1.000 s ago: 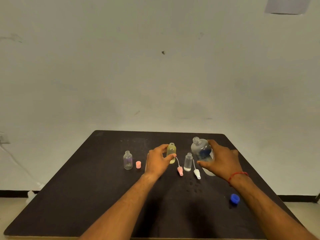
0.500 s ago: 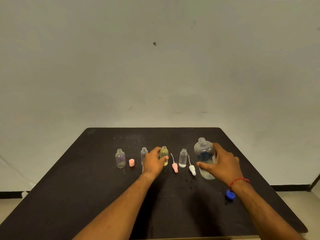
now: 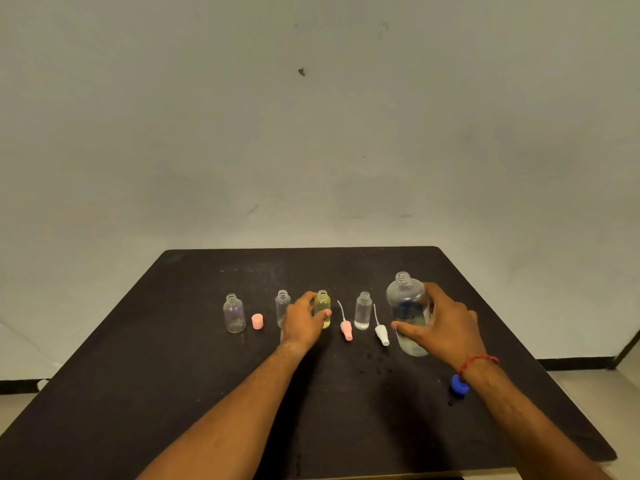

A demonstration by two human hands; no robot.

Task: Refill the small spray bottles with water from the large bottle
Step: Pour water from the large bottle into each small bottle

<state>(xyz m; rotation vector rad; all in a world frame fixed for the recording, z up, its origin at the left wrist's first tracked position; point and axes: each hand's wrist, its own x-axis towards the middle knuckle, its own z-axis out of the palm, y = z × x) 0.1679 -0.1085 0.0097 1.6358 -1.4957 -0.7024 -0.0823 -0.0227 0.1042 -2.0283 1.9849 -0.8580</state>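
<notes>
A row of small open bottles stands on the dark table [image 3: 138,375]: a clear round one [image 3: 234,313] at the left, a clear slim one [image 3: 282,306], a yellow one [image 3: 323,304] and another clear one [image 3: 362,310] holding some water. My left hand [image 3: 302,323] grips the yellow bottle, which stands upright on the table. My right hand [image 3: 441,325] is wrapped around the large clear bottle [image 3: 407,306], uncapped and upright, with water in its lower part.
A pink cap [image 3: 257,321] lies beside the round bottle. A pink spray head [image 3: 345,327] and a white spray head [image 3: 381,332] lie between the bottles. A blue cap [image 3: 459,385] sits by my right wrist. Water drops [image 3: 377,362] dot the table.
The large bottle has gone from tilted near the yellow bottle's mouth to upright on the table at the right. My left hand has kept its hold on the yellow bottle. The view has tilted down.
</notes>
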